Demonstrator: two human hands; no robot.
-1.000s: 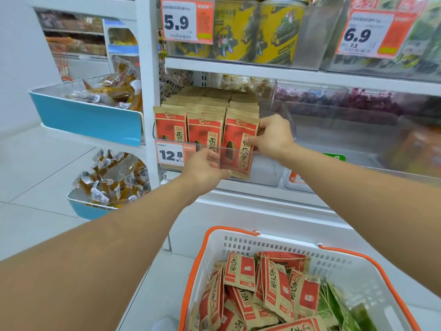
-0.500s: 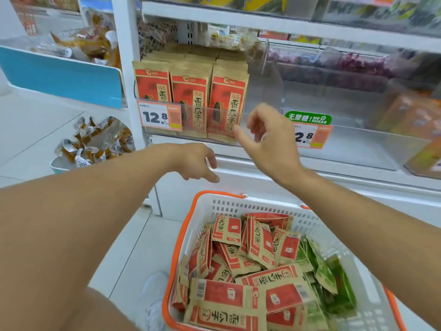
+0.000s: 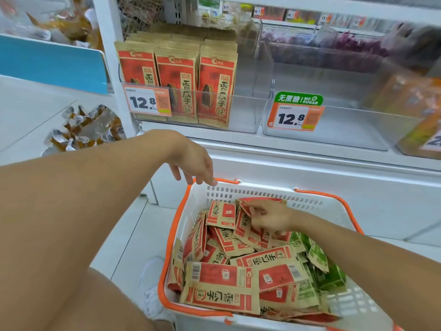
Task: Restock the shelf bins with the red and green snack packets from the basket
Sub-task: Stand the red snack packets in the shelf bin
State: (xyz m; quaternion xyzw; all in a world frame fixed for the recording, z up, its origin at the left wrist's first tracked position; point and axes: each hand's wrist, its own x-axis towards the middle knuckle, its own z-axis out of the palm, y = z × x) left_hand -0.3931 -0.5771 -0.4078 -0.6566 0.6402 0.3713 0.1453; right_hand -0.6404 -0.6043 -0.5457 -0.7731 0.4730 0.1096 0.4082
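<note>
- At the far left, blue-fronted side bins (image 3: 55, 65) are holding clear-wrapped yellow-brown snacks; more of the same are lying in a lower bin (image 3: 83, 130). White tiled floor (image 3: 31, 115) is showing beneath them.
- Beside the white shelf upright, the left clear bin (image 3: 245, 115) is carrying three upright rows of red packets (image 3: 176, 75) behind a 12.8 price tag (image 3: 148, 101); room for one more row is remaining on its right side, as I judge it.
- My left hand (image 3: 191, 163) is hanging over the basket's far left corner, fingers loose and pointing down, gripping nothing.
- Below, the white basket (image 3: 310, 201) with orange rim is sitting on the floor, holding many loose red packets (image 3: 222, 275) across its left and middle.
- My right hand (image 3: 269, 217) is reaching into the basket, fingers curling onto a red packet (image 3: 260, 200) near the back wall; whether the pinch is fully closed, I cannot tell.
- Green packets (image 3: 317, 254) are piling at the basket's right side, untouched.
- Further right, the second clear bin (image 3: 334, 130), tagged "no sugar" 12.8, is standing with no packets visible in it.
- Judgement: red restocking is partly done; green is not yet begun. Much stock is remaining.
- At the far right, an orange-packaged product (image 3: 415, 103) is appearing blurred.
</note>
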